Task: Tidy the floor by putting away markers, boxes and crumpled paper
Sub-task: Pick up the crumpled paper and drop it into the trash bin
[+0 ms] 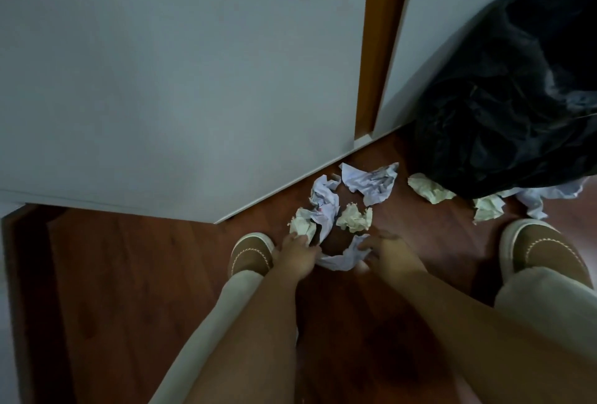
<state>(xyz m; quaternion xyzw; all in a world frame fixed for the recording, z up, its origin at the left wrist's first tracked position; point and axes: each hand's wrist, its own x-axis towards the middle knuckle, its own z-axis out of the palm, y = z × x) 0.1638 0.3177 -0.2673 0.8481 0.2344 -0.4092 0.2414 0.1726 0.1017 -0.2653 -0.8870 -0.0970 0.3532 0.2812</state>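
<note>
Open wooden floor (129, 274) is seen at the lower left, bounded above by a white wall (161, 80) whose edge runs diagonally toward the frame's centre. At centre, crumpled paper (323, 206) is scattered between two slippers (250, 253); the left hand (298, 255) is curled onto a yellowish wad (302, 226), while the right hand (392, 256) is closed on a white sheet (344, 258). At the upper right, a black bin bag (517, 97) is crowded against the wall, more paper lying at its base, its contents not discernible.
</note>
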